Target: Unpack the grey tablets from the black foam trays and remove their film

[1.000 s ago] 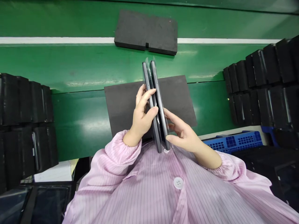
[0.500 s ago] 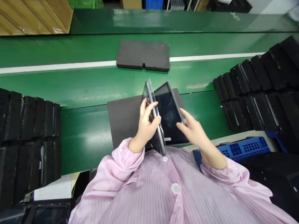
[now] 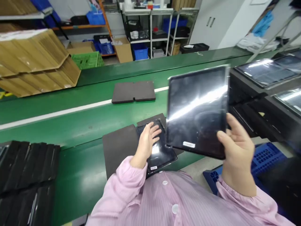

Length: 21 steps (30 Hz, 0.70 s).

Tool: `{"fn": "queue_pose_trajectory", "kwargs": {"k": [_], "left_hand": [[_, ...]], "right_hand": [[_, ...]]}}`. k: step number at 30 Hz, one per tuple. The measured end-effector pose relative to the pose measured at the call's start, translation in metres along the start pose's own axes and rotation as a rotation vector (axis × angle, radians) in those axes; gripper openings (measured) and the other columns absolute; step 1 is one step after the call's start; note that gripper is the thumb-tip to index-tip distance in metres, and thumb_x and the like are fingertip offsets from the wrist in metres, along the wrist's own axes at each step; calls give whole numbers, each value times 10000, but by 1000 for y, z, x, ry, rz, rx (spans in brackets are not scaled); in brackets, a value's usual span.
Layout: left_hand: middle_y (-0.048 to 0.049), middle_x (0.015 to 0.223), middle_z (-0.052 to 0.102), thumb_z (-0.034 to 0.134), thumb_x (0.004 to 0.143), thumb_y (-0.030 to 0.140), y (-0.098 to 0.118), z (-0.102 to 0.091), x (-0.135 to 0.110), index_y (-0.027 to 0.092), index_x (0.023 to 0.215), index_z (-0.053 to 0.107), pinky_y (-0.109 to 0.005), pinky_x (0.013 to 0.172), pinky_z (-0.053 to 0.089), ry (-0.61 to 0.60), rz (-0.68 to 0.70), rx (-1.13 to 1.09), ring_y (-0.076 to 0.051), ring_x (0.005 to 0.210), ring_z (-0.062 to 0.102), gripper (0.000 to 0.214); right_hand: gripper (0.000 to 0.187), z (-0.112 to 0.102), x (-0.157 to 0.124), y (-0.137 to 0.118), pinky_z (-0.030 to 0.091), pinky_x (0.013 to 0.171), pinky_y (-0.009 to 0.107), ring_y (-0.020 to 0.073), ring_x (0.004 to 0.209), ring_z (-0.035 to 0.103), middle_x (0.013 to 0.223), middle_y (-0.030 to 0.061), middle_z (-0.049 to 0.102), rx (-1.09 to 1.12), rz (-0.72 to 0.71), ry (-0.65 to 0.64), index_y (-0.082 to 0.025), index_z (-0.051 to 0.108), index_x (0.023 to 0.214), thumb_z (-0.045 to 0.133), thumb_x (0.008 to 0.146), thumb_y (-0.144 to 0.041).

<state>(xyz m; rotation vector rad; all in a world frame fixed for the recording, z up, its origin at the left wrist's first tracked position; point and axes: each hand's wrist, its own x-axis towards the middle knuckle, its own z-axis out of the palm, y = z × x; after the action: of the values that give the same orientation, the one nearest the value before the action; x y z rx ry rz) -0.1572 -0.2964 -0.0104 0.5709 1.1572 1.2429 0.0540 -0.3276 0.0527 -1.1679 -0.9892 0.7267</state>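
My right hand (image 3: 237, 150) grips a black tablet (image 3: 197, 125) by its right edge, thumb on the front. The tablet is raised above the bench, its glossy face towards me, with a small white label low on it. My left hand (image 3: 145, 145) is open, fingers spread, over a second tablet (image 3: 164, 154). This one lies face up, with a white label near its lower edge; whether the hand touches it I cannot tell. Beneath it are dark foam sheets (image 3: 119, 149).
A notched foam block (image 3: 134, 91) lies across the white line of the green bench (image 3: 82, 122). Black foam stacks (image 3: 28, 166) stand at left, cartons (image 3: 35, 62) at the back left. More tablets (image 3: 265, 70) rest on stacks at right, above a blue crate (image 3: 265, 157).
My right hand has lifted one tablet up and right, turning its face towards me. My left hand has let go of the other tablet, which now lies flat. The view has tilted up.
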Motion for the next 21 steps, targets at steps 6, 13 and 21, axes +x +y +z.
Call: {"fn": "queue_pose_trajectory", "kwargs": {"k": [6,13,21], "left_hand": [[35,640,605,812,499,536,29,-9,-33,159,757,611,-205,528,423,190,89,2,-100,556,537,499],[3,684,672,793,464,593,19,-37,-40,144,715,627,-226,571,474,397,55,-147,-122,598,593,541],[-15,651,683,791,533,542,16,-42,-51,136,705,642,-239,545,488,436,-38,-242,-140,570,617,465]], "right_hand": [[607,40,-18,-7,575,687,303,162,717,672,900,55,716,163,164,-636,-194,454,1359,655,804,-338],[678,54,-22,-16,526,482,242,124,520,615,604,-22,647,322,499,-1217,-191,339,1432,627,827,-291],[694,67,-33,-22,528,517,250,117,541,611,636,-13,658,337,522,-1273,-193,297,1452,598,830,-253]]}}
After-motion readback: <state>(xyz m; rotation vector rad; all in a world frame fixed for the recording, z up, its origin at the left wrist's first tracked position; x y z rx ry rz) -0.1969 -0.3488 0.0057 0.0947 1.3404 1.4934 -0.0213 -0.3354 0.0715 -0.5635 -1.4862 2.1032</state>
